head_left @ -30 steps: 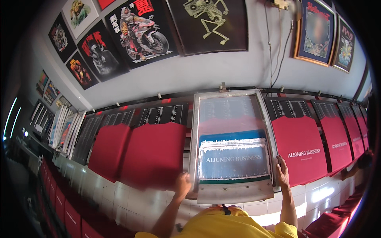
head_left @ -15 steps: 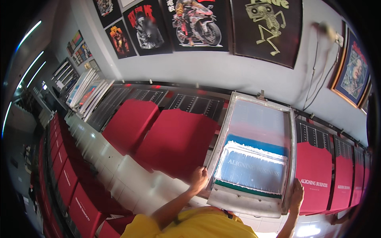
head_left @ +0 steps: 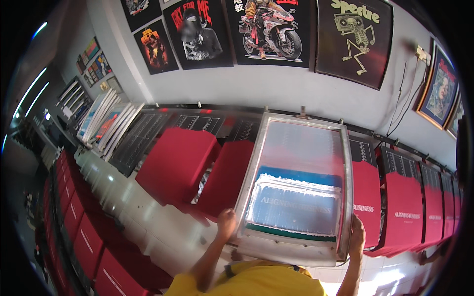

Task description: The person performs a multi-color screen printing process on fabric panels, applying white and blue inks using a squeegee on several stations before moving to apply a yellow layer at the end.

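A metal-edged printing screen (head_left: pixel 302 133) lies tilted before me, its mesh pale above and blue below, with white ink smeared round a lettered stencil. My left hand (head_left: pixel 227 223) is closed at the screen's lower left edge; its fingertips are partly hidden. On the opposite side, my right hand (head_left: pixel 357 238) wraps round the lower right edge. Under and left of the screen shows a plain red shirt panel (head_left: pixel 227 172). Right of it, a red shirt (head_left: pixel 366 197) with white lettering is partly covered by the screen.
Another plain red shirt panel (head_left: pixel 175 163) is stretched on a board farther left. Several lettered red shirts (head_left: pixel 402 212) continue rightward along the row. A second row of red shirts (head_left: pixel 91 246) stands behind at left. Stacked screens (head_left: pixel 111 121) lean by the wall, and a rail (head_left: pixel 222 107) runs behind.
Both hands and the screen have moved left along the row, and the screen now covers part of the plain red shirt panel. More of the lettered shirts shows on the right.
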Motion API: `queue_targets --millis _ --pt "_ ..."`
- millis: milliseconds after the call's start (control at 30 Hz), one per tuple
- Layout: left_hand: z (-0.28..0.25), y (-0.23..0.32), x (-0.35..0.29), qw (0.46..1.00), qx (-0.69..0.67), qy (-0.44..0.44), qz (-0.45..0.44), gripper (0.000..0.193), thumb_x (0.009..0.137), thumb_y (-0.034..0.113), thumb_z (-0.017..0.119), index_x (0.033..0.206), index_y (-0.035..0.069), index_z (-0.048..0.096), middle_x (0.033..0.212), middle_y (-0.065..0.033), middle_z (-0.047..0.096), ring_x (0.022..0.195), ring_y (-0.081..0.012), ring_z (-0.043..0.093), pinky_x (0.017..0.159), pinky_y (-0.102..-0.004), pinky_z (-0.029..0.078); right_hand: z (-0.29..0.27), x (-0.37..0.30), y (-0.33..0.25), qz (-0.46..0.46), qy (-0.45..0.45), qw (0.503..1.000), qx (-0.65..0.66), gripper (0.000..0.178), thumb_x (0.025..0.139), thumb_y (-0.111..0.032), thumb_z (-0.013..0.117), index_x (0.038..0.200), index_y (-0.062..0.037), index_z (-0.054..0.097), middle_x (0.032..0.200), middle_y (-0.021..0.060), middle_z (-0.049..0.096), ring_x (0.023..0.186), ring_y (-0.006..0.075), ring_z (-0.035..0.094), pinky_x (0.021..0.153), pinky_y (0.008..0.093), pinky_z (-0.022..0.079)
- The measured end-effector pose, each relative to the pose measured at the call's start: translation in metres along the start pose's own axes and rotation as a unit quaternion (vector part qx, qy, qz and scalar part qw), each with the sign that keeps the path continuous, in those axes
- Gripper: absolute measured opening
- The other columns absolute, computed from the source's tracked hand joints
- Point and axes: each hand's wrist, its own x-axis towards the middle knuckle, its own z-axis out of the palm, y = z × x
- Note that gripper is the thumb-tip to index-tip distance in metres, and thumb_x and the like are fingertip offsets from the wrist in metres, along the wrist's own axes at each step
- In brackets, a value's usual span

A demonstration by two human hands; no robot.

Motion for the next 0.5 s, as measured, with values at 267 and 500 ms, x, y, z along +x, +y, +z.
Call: queue_targets --millis 267,500 --pt "-0.116 -0.088 0.072 0.999 0.039 -0.002 -0.015 0.039 0.097 0.025 0.048 0.072 -0.003 0.055 0.065 -0.0222 0.055 0.059 -0.0323 0.054 0.058 -0.0445 0.039 0.151 -0.001 0.031 0.01 -0.033 0.999 0.019 0.064 0.098 -0.041 0.05 0.141 0.0053 0.042 0.145 0.0162 0.045 0.136 0.0257 0.04 0.115 0.0406 0.029" --pt "-0.144 -0.089 0.12 0.999 0.011 -0.025 -0.036 0.032 0.095 0.02 0.05 0.077 -0.006 0.058 0.068 -0.0234 0.058 0.06 -0.0339 0.056 0.059 -0.043 0.041 0.205 0.013 0.027 0.016 -0.027 0.999 -0.023 0.067 0.098 -0.047 0.044 0.139 0.005 0.045 0.137 0.0153 0.052 0.128 0.0251 0.047 0.111 0.039 0.032"
